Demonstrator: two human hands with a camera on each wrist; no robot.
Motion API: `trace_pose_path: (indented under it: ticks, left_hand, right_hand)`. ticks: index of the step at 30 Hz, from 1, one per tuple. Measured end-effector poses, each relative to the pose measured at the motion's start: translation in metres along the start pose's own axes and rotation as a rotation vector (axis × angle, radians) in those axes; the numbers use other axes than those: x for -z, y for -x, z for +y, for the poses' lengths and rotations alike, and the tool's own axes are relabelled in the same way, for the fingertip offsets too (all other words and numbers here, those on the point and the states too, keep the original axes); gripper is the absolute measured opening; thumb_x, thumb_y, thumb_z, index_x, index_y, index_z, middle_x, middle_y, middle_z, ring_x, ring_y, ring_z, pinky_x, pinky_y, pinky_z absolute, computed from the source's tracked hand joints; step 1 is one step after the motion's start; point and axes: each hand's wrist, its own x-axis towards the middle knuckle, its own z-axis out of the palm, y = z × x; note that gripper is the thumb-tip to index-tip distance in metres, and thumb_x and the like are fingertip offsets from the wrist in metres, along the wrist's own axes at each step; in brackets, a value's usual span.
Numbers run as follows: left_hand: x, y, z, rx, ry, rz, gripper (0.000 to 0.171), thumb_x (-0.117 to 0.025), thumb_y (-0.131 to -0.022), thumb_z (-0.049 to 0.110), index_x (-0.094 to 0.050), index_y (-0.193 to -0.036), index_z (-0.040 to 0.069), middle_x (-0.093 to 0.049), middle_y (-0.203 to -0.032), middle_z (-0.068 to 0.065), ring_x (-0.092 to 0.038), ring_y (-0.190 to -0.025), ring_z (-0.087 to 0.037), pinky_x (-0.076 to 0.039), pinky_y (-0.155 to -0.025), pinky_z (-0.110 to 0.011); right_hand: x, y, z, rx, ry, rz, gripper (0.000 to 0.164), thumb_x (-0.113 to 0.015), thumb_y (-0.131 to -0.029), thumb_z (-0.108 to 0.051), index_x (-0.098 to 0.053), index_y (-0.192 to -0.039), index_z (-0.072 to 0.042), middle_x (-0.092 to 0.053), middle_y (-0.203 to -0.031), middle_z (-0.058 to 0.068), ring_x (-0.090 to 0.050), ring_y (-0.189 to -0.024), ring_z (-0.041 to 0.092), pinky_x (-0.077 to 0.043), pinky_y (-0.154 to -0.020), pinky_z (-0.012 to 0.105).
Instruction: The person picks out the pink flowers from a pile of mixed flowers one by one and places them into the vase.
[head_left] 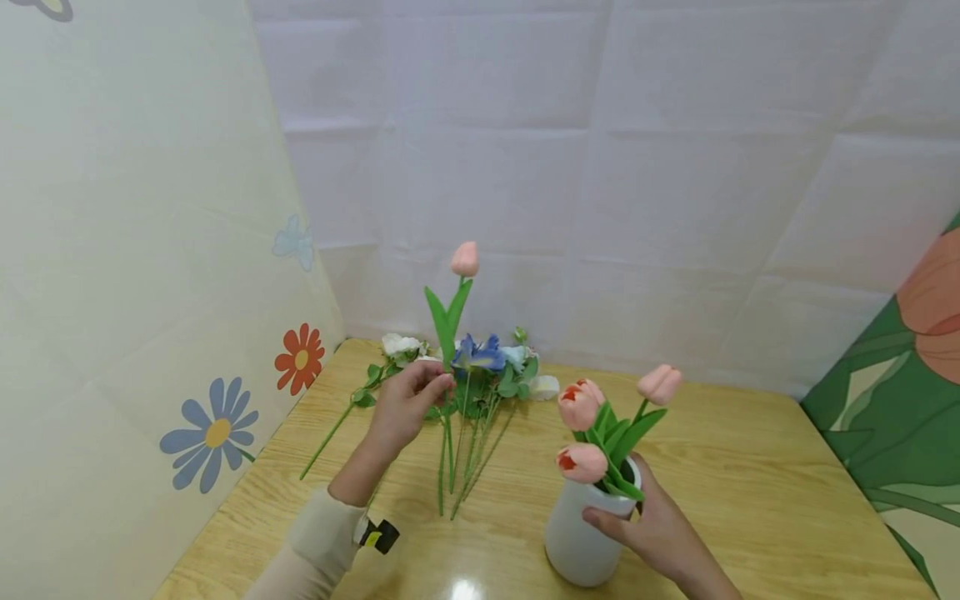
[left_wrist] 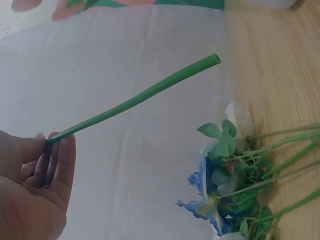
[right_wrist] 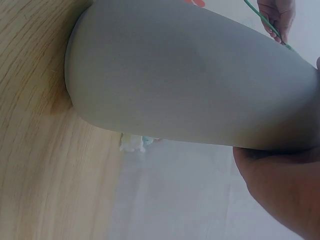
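My left hand (head_left: 403, 406) pinches a pink tulip (head_left: 465, 260) by its green stem (left_wrist: 135, 101), holding it upright above the table with two leaves spreading under the bloom. In the left wrist view the stem's cut end points away from the fingers. On the right, my right hand (head_left: 660, 521) grips the white vase (head_left: 581, 533) near its neck, thumb across the front. Several pink tulips (head_left: 581, 462) with green leaves stand in the vase. The right wrist view shows the vase wall (right_wrist: 190, 75) close up, its base at the tabletop; the fingers behind it are mostly hidden.
Behind the left hand, loose flowers lie on the wooden table (head_left: 720, 475): a blue flower (head_left: 480, 354), a white rose (head_left: 400, 344) and others with long green stems. A pale cloth backdrop (head_left: 525, 167) rises at the table's far edge, with a printed panel (head_left: 217, 433) on the left.
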Motion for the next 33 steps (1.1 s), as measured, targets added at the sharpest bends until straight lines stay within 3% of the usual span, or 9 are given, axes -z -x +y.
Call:
trace_pose_path:
  ticks: [8,17,23,33]
  left_hand:
    - [-0.006,0.004,0.015,-0.05,-0.028,-0.02,0.018,-0.066,-0.098,0.012,-0.069,-0.108,-0.002,-0.073,-0.09,-0.012,-0.07,-0.073,-0.016,-0.06,-0.067,-0.027]
    - [-0.013,0.009,0.024,-0.107,-0.014,-0.068,0.013,-0.066,-0.098,0.014,-0.069,-0.103,0.002,-0.073,-0.09,-0.014,-0.071,-0.075,-0.023,-0.061,-0.069,-0.029]
    - [-0.019,0.011,0.03,-0.113,0.059,-0.084,0.013,-0.065,-0.098,0.01,-0.067,-0.105,-0.002,-0.072,-0.092,-0.021,-0.072,-0.08,-0.027,-0.062,-0.071,-0.039]
    - [-0.028,0.014,0.045,-0.17,0.115,-0.087,0.014,-0.065,-0.098,0.007,-0.066,-0.107,-0.004,-0.071,-0.093,-0.019,-0.072,-0.082,-0.018,-0.062,-0.072,-0.031]
  right_hand:
    - [0.0,0.001,0.002,0.059,0.006,0.013,0.082,-0.08,-0.088,-0.02,-0.029,-0.15,-0.006,-0.051,-0.143,0.019,-0.053,-0.119,0.027,-0.051,-0.086,0.031]
    - [0.0,0.001,0.002,0.05,-0.003,0.007,0.081,-0.08,-0.088,-0.021,-0.03,-0.149,-0.006,-0.051,-0.143,0.019,-0.051,-0.123,0.031,-0.05,-0.09,0.037]
    - [0.0,0.002,0.004,0.069,0.004,0.006,0.08,-0.08,-0.088,-0.02,-0.03,-0.149,-0.006,-0.052,-0.142,0.018,-0.054,-0.12,0.022,-0.05,-0.088,0.031]
    - [0.001,0.002,0.004,0.086,-0.01,0.0,0.079,-0.079,-0.089,-0.018,-0.03,-0.15,-0.006,-0.052,-0.143,0.018,-0.054,-0.118,0.015,-0.05,-0.088,0.029]
